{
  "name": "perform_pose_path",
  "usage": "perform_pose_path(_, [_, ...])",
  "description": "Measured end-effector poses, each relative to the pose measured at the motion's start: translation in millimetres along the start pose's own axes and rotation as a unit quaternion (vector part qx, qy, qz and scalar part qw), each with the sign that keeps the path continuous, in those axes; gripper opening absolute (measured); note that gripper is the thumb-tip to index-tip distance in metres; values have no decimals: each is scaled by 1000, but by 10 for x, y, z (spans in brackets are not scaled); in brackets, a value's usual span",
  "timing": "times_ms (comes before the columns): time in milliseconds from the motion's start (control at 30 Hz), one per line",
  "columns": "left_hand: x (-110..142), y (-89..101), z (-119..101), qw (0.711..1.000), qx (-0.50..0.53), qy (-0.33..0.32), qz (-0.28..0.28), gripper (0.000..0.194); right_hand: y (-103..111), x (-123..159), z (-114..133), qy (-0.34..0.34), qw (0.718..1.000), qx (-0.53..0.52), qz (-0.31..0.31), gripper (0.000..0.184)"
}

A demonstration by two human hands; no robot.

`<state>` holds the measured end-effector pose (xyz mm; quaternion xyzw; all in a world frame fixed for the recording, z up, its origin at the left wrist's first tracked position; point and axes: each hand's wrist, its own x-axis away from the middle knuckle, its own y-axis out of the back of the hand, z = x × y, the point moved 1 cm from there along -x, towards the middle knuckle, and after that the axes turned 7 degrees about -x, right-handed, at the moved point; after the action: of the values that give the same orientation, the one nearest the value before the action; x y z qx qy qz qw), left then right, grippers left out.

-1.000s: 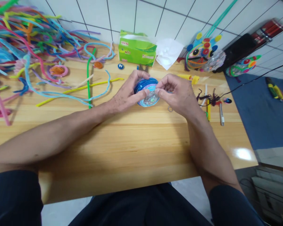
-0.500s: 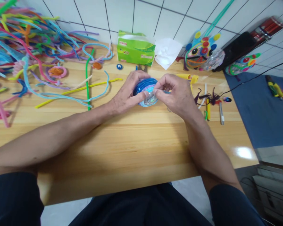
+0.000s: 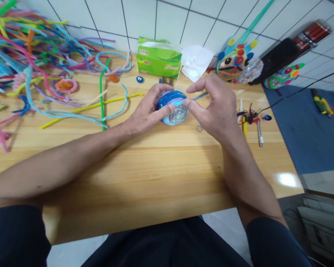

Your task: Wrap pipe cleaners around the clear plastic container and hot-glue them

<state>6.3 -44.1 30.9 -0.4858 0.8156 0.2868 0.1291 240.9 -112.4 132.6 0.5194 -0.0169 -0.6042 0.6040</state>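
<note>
A round clear plastic piece wound with blue and light purple pipe cleaners (image 3: 172, 99) sits above the middle of the table. My left hand (image 3: 150, 109) grips its left side, thumb across the front and fingers behind. At its right edge my right hand (image 3: 211, 105) has thumb and index finger spread apart, the thumb tip touching or very near the light blue rim. A strip of blue pipe cleaner (image 3: 200, 95) shows behind the right hand. Just below that hand, a small metal ring handle (image 3: 199, 127) pokes out, perhaps of scissors.
Many coloured pipe cleaners (image 3: 44, 55) are heaped at the left. A green tissue pack (image 3: 159, 59) stands at the back beside a crumpled tissue (image 3: 196, 63). Decorated bottles (image 3: 232, 66) and a dark red cylinder (image 3: 313, 35) are at the back right. A pen-like tool (image 3: 260, 134) lies right.
My right thumb and index finger have parted from their pinch at the rim, the index finger lifting up and away. The left hand keeps its hold. The view has shifted slightly.
</note>
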Motion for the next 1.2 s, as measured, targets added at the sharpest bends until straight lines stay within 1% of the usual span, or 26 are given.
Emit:
perform_pose_path(67, [22,-33,45,1000,-1,1,-13,66,79,-19,72,10,998,7,-58,6])
perform_pose_path(133, [38,-54,82,999,-20,-9,-23,66,153,-42,137,0,994,-3,-113,5])
perform_pose_path(167, [42,-60,95,999,-31,-17,-27,68,186,-52,159,-12,990,-13,-137,5])
perform_pose_path(233, [43,-65,115,998,-45,-26,-24,69,249,-53,172,-53,983,-36,-172,10])
perform_pose_path(300, [36,-65,130,999,-44,-24,-19,68,308,-2,125,-114,979,-44,-161,22])
perform_pose_path(367, [26,-67,147,999,-38,-15,-21,70,361,123,13,-177,979,-28,-94,34])
perform_pose_path(400, [21,-70,158,999,-35,-10,-24,71,384,212,-69,-207,976,-14,-61,36])
perform_pose_path(433, [17,-74,171,999,-33,-6,-27,73,408,313,-164,-228,972,11,-53,34])
perform_pose_path(533, [5,-83,218,999,-23,6,-31,77,439,595,-497,-256,955,117,-90,18])
perform_pose_path(567, [3,-84,234,999,-19,10,-31,78,428,657,-610,-263,948,150,-98,22])
perform_pose_path(600, [1,-83,248,999,-16,14,-31,80,409,696,-715,-272,941,177,-99,32])
perform_pose_path(633, [-1,-82,258,999,-15,18,-31,80,384,712,-811,-283,935,192,-95,42])
perform_pose_path(700, [-3,-78,263,999,-17,20,-32,80,333,690,-963,-314,926,194,-80,56])
perform_pose_path(800, [1,-78,233,999,-26,9,-31,79,282,616,-1099,-368,912,161,-81,65])
perform_pose_path(867, [6,-80,207,999,-33,6,-28,79,262,593,-1149,-394,902,151,-85,65])
perform_pose_path(933, [13,-80,191,999,-37,8,-25,80,251,596,-1185,-410,895,160,-73,60])
perform_pose_path(1033, [26,-79,201,999,-39,11,-26,78,275,604,-1241,-417,888,187,-53,49])
perform_pose_path(1100, [35,-81,228,999,-38,13,-30,73,327,578,-1296,-413,883,216,-50,43])
perform_pose_path(1133, [40,-83,243,999,-37,13,-32,70,359,554,-1334,-418,876,235,-47,43])
perform_pose_path(1200, [47,-88,272,999,-33,10,-34,64,423,496,-1437,-446,852,273,-29,44])
